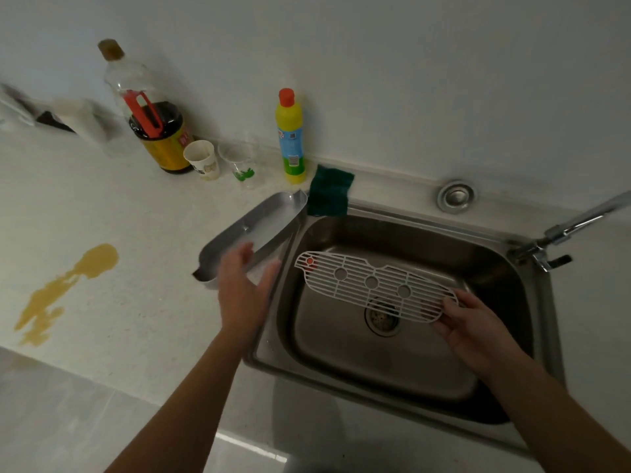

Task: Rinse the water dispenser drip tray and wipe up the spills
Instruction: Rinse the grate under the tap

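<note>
The right hand [478,331] holds the white slotted grate [372,288] by its right end, over the steel sink [532,339], above the drain [381,318]. Its grip is closed on the grate's edge, fingers under and thumb on top. The grate has three round holes and a small red dot near its left end.

The left hand [244,288] rests at the near end of the grey drip tray [259,223], which lies on the tabletop [136,233] along the sink's left rim. The fingers are spread and loose, the grip open, the palm touching or just above the tray; I cannot tell which.

A yellow-brown spill [68,285] spreads on the tabletop well to the left of the tray. By the wall stand a large dark sauce bottle [150,114], a paper cup [202,159], a clear plastic cup [239,162] and a yellow detergent bottle [292,138]. A green scrub pad [329,194] lies at the sink's back left corner. The tap [573,223] reaches in from the right.
</note>
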A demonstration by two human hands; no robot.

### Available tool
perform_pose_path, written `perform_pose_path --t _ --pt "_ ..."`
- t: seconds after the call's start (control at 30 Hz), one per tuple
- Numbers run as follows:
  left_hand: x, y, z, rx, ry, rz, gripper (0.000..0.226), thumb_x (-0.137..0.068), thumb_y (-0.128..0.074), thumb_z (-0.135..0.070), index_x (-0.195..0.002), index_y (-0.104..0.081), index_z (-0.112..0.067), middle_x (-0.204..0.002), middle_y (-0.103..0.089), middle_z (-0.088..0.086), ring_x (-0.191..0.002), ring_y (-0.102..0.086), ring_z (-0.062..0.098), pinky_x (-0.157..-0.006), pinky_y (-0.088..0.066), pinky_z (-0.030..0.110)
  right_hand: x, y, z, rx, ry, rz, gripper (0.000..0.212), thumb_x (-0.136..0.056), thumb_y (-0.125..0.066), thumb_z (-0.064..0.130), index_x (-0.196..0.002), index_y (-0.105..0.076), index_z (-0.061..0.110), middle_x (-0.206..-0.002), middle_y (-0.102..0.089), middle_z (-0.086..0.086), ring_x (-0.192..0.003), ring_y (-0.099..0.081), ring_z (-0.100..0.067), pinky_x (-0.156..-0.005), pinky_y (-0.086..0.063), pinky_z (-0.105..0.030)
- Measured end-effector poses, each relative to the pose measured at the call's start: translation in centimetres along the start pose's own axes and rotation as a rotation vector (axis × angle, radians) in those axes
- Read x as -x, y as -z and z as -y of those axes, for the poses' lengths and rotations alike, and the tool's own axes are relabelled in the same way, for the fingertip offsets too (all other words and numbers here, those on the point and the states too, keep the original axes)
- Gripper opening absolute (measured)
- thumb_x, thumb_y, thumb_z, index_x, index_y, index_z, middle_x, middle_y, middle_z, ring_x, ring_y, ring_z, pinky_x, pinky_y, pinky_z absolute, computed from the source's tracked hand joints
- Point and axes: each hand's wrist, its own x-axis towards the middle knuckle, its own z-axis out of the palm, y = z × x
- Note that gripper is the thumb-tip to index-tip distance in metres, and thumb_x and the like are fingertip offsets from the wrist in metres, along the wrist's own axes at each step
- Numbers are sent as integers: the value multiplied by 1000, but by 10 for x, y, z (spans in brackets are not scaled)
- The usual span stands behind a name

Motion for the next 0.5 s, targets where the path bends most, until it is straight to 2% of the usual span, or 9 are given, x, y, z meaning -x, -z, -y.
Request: perform_pose_path --t 0.03,0.1,0.2,0.33,0.43,0.5 --pt "6 -15 -15 116 36 89 48 -89 -70 -52 -131 -48 -45 -123 -59 -18 -108 -62 0 -86 -55 26 1 4 3 -14 7 -19 30 -102 -46 -4 -129 -58 -3 -119 -67 -24 -90 -75 -28 -73 -66 -37" --pt "13 -45 -41 306 130 291 34 -94 -62 -54 -125 -50 -48 -116 -65 -17 -98 -69 -3 -72 -58 18 3 17 11 -44 28 -54 22 -100 -49 -5 -114 -64 3 -109 -72 -21 -84 -78 -27 -65 -65 -37" --pt "18 -87 -67 511 326 506 21 -102 -54 -47 -123 -57 -44 -122 -69 -3 -101 -74 14 -70 -64 32 3 42 27 -63 71 -85 21 -100 -51 -4 -111 -66 6 -94 -79 -14 -85 -79 -27 -64 -63 -36" --pt "23 -123 -83 622 458 557 21 -106 -54 -30 -126 -61 -34 -119 -73 7 -100 -76 27 -68 -65 39 -3 75 48 -14 122 -113 18 -100 -54 -3 -105 -67 10 -98 -79 -15 -87 -78 -29 -66 -63 -38" --pt "28 -141 -92 660 496 547 21 -107 -53 -25 -124 -63 -29 -111 -78 8 -95 -79 26 -67 -64 40 -15 97 65 162 154 -138 13 -100 -60 7 -106 -66 15 -104 -77 -15 -89 -78 -31 -68 -63 -43" --pt "29 -149 -96 665 502 503 21 -107 -52 -25 -124 -64 -29 -105 -80 4 -93 -79 25 -67 -64 39 -27 110 79 306 230 -251 13 -100 -61 15 -110 -62 24 -101 -76 -14 -81 -79 -30 -63 -63 -43"
